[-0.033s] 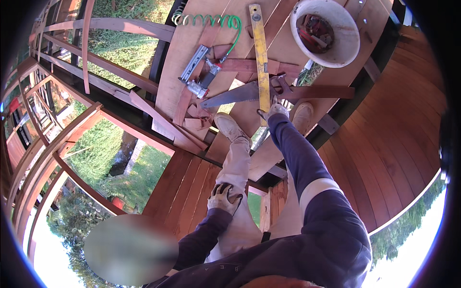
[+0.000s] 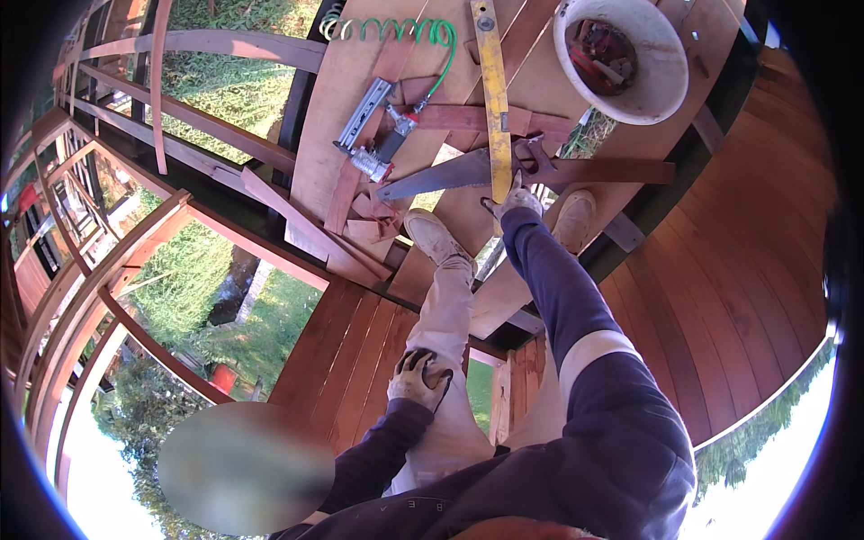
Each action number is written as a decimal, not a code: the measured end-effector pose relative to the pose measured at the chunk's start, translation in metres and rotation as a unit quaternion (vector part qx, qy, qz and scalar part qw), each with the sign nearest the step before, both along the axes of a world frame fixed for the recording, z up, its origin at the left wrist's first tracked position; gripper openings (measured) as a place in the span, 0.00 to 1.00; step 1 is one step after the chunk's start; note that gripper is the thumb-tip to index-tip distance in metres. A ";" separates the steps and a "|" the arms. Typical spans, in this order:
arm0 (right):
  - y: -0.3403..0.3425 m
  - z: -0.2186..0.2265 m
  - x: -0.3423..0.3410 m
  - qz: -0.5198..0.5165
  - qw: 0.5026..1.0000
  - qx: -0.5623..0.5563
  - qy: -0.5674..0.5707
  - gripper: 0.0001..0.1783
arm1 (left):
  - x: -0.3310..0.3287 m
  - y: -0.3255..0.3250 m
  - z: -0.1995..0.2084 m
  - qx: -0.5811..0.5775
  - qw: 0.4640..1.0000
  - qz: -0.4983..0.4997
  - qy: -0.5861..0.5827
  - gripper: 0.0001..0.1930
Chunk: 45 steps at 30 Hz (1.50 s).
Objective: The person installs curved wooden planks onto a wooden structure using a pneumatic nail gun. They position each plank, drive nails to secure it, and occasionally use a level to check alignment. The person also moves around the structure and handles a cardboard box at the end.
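My right hand, in a light work glove with dark fingertips, reaches down between my feet to the near end of a long yellow spirit level. Its thumb is on one side of the level and the fingers are on the other. Under the level lies a handsaw, its dark handle just beyond my right hand and its blade pointing left. My gloved left hand rests on my left knee, fingers spread, holding nothing.
A nail gun with a green coiled hose lies beyond my left foot. Wood offcuts are scattered around it. At the far right stands a dirty white bucket with scraps inside. Gaps between boards and joists open onto grass below.
The view has shifted slightly, so the bucket and level sit a little farther up and right. Both hands stay at the same places, on the level's near end and my knee.
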State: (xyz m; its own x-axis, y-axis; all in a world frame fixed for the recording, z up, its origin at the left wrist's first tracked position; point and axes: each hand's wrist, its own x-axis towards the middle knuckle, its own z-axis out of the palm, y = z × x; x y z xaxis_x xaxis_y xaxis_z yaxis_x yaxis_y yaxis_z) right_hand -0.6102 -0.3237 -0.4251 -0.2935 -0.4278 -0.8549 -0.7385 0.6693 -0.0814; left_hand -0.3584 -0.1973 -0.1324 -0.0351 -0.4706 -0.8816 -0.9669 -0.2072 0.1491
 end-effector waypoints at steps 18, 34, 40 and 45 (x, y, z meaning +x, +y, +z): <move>0.079 0.183 -0.139 -0.239 0.882 -0.407 0.018 0.46 | -0.025 0.015 -0.012 0.024 0.999 -0.014 -0.031 0.25; 0.002 0.045 -0.111 0.065 0.864 -0.491 0.088 0.36 | -0.025 0.030 -0.019 0.044 0.999 0.016 -0.026 0.25; 0.008 -0.119 -0.060 0.040 0.952 -0.181 0.244 0.43 | -0.008 0.017 -0.020 0.039 0.999 0.018 -0.004 0.25; -0.012 -0.109 -0.068 -0.044 0.978 -0.103 0.175 0.36 | -0.011 0.015 -0.021 0.046 0.999 0.019 -0.022 0.25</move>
